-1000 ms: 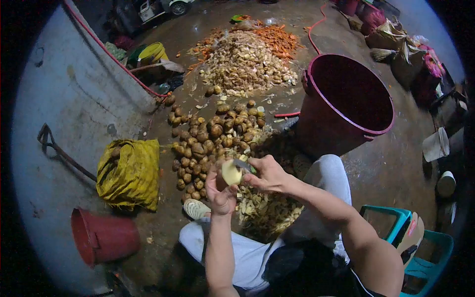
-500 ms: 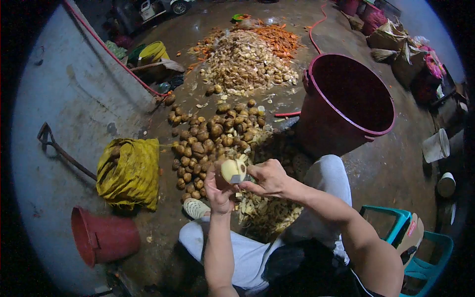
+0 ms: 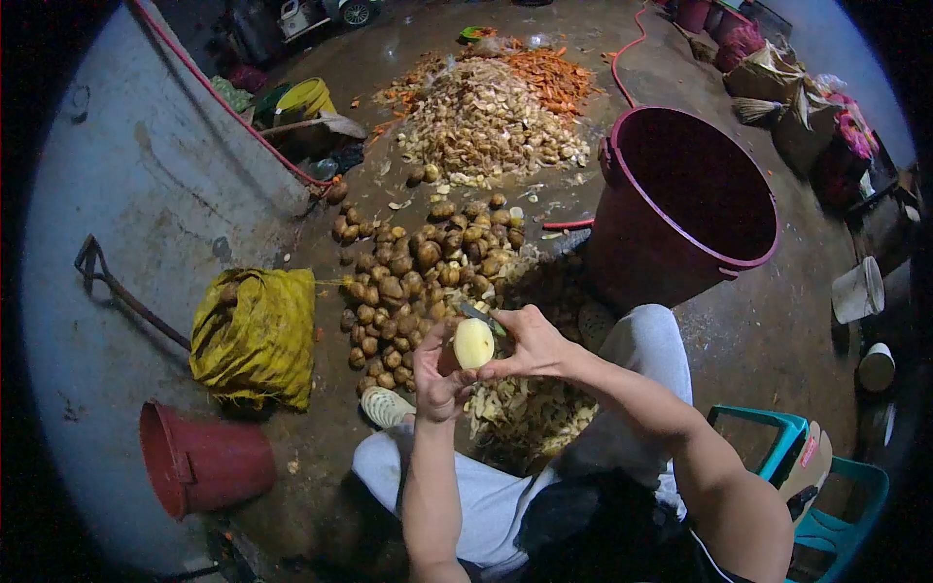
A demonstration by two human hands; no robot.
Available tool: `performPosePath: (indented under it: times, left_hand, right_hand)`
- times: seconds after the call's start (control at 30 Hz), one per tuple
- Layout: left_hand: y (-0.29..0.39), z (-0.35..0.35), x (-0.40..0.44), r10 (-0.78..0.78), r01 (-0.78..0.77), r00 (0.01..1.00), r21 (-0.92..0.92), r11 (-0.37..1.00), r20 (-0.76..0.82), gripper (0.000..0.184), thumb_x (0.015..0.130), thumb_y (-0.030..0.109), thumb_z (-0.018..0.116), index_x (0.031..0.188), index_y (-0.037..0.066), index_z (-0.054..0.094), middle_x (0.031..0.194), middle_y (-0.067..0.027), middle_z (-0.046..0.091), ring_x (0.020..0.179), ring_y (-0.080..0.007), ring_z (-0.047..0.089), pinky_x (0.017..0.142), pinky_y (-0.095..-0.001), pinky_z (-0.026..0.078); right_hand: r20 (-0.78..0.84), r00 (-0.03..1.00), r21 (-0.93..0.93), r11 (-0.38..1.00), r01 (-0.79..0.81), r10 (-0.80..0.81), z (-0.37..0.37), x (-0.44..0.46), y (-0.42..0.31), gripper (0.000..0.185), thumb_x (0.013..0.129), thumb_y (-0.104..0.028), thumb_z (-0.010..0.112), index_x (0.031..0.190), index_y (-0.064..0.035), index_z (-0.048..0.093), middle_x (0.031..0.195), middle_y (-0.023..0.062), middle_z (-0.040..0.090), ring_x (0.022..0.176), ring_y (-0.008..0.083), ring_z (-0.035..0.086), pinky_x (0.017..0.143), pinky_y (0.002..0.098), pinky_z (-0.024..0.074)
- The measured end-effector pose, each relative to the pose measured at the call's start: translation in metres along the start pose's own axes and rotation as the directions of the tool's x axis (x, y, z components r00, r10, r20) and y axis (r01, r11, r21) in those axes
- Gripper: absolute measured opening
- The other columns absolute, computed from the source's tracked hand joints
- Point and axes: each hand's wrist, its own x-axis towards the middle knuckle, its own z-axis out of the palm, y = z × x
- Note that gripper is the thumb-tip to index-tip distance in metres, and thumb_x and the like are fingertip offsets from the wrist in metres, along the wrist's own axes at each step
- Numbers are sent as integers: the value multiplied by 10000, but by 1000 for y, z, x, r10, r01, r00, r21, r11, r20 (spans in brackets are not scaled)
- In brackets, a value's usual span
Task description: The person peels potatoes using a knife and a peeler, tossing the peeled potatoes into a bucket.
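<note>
Wet brown concrete floor (image 3: 389, 496) lies beneath both bent, reaching forearms; the left hand (image 3: 439, 374) cups a smooth, pale-yellow peeled potato (image 3: 474, 344), the right hand (image 3: 530, 345) grips a flat-bladed knife (image 3: 478, 315) beside it.

Wet floor (image 3: 389, 87) | brown potatoes (image 3: 398, 282) | pale peelings (image 3: 530, 418) | orange scraps (image 3: 554, 78) | maroon bin (image 3: 641, 233) | red bucket (image 3: 214, 466)

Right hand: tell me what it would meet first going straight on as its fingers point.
The right hand would meet the peeled potato first, then probably the left hand beside it; they may already touch, as depth is unclear.
</note>
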Motion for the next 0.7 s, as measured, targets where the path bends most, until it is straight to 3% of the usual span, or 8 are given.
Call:
performPosePath:
  times: [0.17,0.27,0.3,0.37,0.4,0.53,0.6,0.7]
  left_hand:
    - [-3,0,-1,48,-39,989,70,997,-137,738,612,120,876,1246,22,512,1151,-75,610,1071,-208,597,940,-334,485]
    - [-7,-2,0,124,-112,981,86,990,-146,668,631,121,872,1200,64,525,1143,-69,606,1055,-216,598,924,-328,489]
    - [-8,-4,1,125,-113,981,87,990,-147,668,631,121,872,1200,64,525,1143,-69,606,1055,-216,598,924,-328,489]
    - [-12,-8,2,144,-160,963,-54,986,-228,607,675,36,834,1199,53,528,1146,-84,617,1047,-201,604,897,-306,503]
    - [-11,-7,2,147,-163,962,-55,985,-230,607,675,36,834,1199,53,528,1146,-84,617,1047,-201,604,897,-306,503]
    - [-5,-1,2,119,-120,977,6,993,-175,497,725,47,803,1156,49,556,1119,-98,627,1038,-198,604,887,-301,503]
    - [-6,-3,0,114,-110,978,30,993,-176,448,745,45,788,1138,44,573,1103,-103,633,1016,-195,612,861,-295,511]
    - [-11,-9,-4,59,-52,975,38,998,-216,332,776,44,762,1075,27,617,1043,-97,649,948,-183,628,785,-274,520]
  right_hand:
    - [21,999,-98,994,-40,42,3,-6,-11,659,766,-652,626,667,-7,540,481,191,476,488,409,541,497,458,444]
    - [-10,1000,-127,992,0,-1,2,-6,-12,576,894,-563,507,687,-27,552,505,195,501,511,412,552,519,473,454]
    - [-10,1000,-127,992,1,-2,1,-5,-12,576,894,-563,507,687,-27,552,505,195,501,511,412,552,519,473,454]
    - [0,984,138,975,-176,177,-1,-4,-11,590,904,-564,490,709,-11,551,534,214,510,539,414,560,534,461,456]
    - [1,983,174,968,-184,186,-2,-3,-10,582,914,-552,477,769,3,579,564,225,523,555,407,571,546,448,457]
    - [-21,990,198,971,-136,143,-5,-1,-7,558,915,-529,485,826,9,606,584,226,538,550,391,582,543,443,459]
    - [-118,993,62,998,10,-3,-2,0,1,528,911,-501,501,855,11,620,563,216,527,530,380,578,527,436,453]
    - [-92,996,114,993,-12,22,-3,0,1,521,899,-494,526,819,13,612,535,210,500,498,373,554,502,436,434]
